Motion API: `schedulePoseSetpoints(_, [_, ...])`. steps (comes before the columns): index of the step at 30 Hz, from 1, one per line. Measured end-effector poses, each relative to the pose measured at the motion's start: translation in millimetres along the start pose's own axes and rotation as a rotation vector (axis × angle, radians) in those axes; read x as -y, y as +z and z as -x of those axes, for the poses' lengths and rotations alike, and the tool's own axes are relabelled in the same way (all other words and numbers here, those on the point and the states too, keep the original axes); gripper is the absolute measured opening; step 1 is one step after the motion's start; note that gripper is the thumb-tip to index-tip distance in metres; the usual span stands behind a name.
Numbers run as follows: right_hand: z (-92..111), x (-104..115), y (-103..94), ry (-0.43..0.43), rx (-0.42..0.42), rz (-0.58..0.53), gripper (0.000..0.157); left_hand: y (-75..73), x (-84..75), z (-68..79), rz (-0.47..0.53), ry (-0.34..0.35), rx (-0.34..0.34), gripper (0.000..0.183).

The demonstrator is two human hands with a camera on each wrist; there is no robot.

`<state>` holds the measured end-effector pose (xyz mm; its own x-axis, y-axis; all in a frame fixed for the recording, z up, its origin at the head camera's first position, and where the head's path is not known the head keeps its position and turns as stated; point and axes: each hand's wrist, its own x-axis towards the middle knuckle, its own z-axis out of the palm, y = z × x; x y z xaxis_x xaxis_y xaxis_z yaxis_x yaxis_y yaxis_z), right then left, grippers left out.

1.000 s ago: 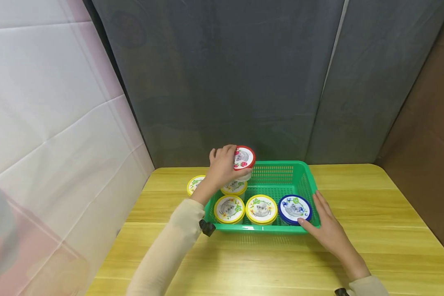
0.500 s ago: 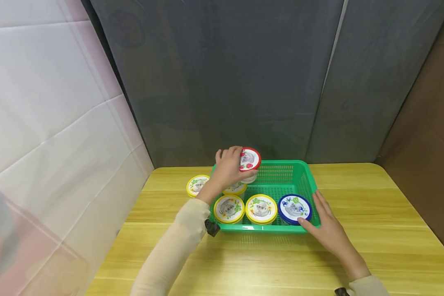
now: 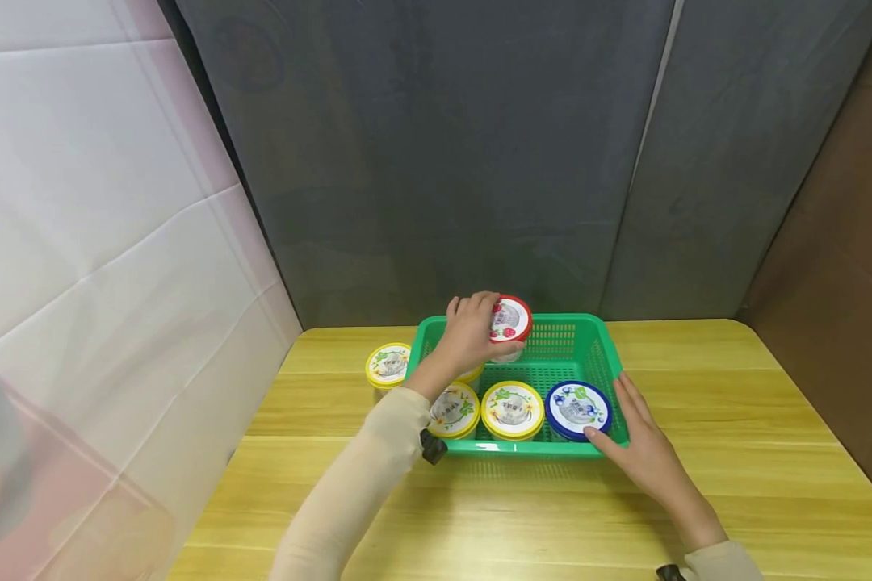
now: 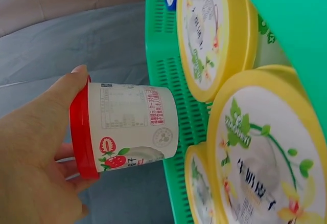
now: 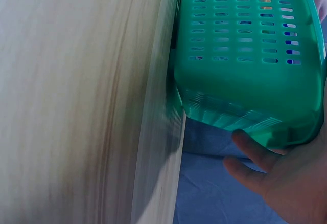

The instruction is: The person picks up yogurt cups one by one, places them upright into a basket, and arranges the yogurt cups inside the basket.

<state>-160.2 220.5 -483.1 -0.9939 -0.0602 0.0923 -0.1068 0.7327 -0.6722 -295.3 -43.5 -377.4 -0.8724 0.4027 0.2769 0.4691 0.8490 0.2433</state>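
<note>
My left hand [image 3: 471, 335] grips a white cup with a red lid [image 3: 511, 320] and printed strawberries, holding it by the lid over the back of the green basket [image 3: 552, 342]. In the left wrist view the cup [image 4: 133, 124] lies sideways across the picture, its base toward the basket. My right hand [image 3: 643, 452] holds the basket's front right corner, thumb over the rim beside a blue-lidded cup [image 3: 578, 410], fingers along the outer side. Two yellow-lidded cups, one in the middle [image 3: 512, 410], stand in the front row; another [image 3: 474, 376] behind them is mostly covered by my left hand.
One more yellow-lidded cup [image 3: 388, 365] stands on the wooden table [image 3: 523, 516], outside the basket at its left. A dark grey panel [image 3: 436, 161] rises behind the table, a white sheet [image 3: 109, 242] hangs at the left, and a brown panel [image 3: 836, 266] borders the right.
My left hand has carried the red-lidded cup rightward and slightly nearer over the basket. The yellow-lidded cup outside has come into fuller view. My right hand has stayed at the corner.
</note>
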Motion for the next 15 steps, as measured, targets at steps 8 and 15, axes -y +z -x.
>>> schedulePoseSetpoints(8, [2.2, 0.9, 1.2, -0.002, -0.004, -0.005, 0.097, 10.9, -3.0, -2.6, 0.014, 0.012, 0.042, 0.089])
schedulePoseSetpoints(15, [3.9, 3.0, 1.3, 0.010, 0.006, -0.013, 0.096, 21.3, -2.7, -1.7, 0.013, 0.013, 0.085, 0.088])
